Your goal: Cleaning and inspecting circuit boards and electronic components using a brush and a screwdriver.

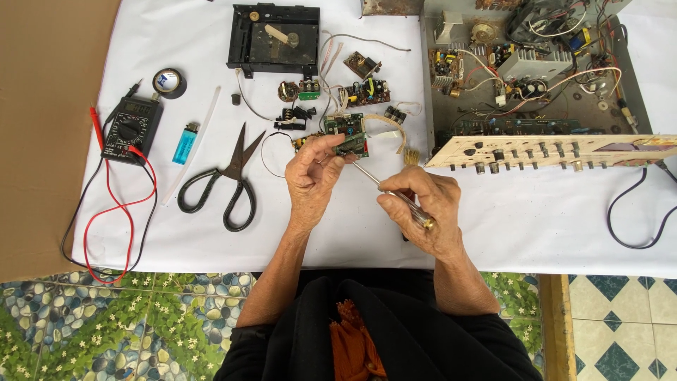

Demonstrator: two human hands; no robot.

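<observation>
White sheet [536,226] over table, patterned tile floor below. At 2 o'clock: open amplifier chassis [536,77] packed with circuit boards, heatsinks, wiring; knobbed front panel [550,150] tipped forward. Left hand [310,180] pinched shut on small green circuit board [350,141], dead centre. Right hand [423,204] closed round screwdriver [391,194], shaft tip touching board's lower edge. Hands near, not touching. At 9 o'clock: scissors [229,183], blue lighter [185,144], multimeter [130,129] with red and black leads.
</observation>
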